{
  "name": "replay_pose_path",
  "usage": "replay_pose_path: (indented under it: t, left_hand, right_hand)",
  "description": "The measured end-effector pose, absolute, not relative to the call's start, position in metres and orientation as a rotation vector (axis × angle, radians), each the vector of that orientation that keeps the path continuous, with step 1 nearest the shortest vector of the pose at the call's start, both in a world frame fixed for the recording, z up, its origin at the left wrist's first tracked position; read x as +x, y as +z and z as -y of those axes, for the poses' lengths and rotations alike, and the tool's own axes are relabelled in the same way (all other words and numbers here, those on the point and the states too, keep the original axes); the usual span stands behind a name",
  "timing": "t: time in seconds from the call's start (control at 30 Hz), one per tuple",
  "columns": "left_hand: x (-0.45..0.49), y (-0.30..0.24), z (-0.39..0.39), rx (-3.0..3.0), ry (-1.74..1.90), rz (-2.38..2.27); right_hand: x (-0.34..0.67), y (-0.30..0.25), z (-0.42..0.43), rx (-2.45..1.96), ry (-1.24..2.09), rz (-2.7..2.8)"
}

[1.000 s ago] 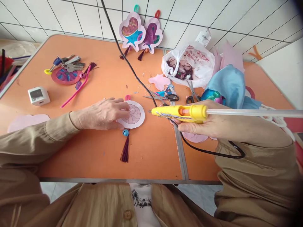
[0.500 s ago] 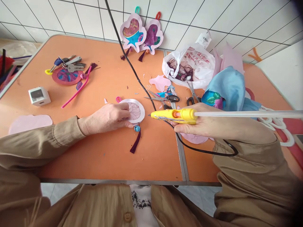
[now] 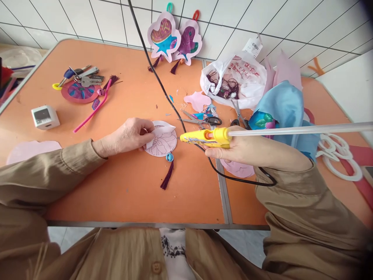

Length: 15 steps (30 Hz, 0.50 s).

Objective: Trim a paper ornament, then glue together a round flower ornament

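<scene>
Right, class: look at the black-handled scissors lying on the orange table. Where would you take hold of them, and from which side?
Probably by the black handle loops, coming from above and the far side. The scissors lie flat with the blades pointing left, and the right hand with the glue gun crowds the near side.

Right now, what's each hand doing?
Left hand: fingers pinching the round paper disc at its edge.
Right hand: closed around the yellow glue gun.

Paper disc (image 3: 162,140) on table (image 3: 131,182), glue gun (image 3: 204,137) right of it
</scene>
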<state>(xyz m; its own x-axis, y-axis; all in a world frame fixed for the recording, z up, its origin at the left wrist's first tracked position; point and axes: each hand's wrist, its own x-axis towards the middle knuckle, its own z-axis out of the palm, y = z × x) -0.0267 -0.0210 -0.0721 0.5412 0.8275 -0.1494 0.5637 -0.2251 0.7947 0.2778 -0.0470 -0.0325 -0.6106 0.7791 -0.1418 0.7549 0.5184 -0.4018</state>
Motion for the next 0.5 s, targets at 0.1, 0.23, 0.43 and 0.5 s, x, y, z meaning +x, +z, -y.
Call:
replay_pose_path:
  t: [0.1,0.23,0.43,0.5]
  left_hand:
    - [-0.027,-0.071,0.020,1.799,0.398,-1.161]
    - [-0.026,-0.069,0.020,1.740,0.377,-1.185]
    - [-0.026,-0.068,0.019,1.726,0.372,-1.187]
    - [-0.026,-0.069,0.019,1.716,0.375,-1.180]
  right_hand:
    - [0.270,-0.040,0.046,-1.374,0.808,2.631]
    - [0.260,-0.042,0.047,-1.478,0.909,2.507]
    - [0.257,-0.051,0.040,-1.324,0.747,2.515]
    - [0.257,-0.055,0.037,-1.242,0.723,2.532]
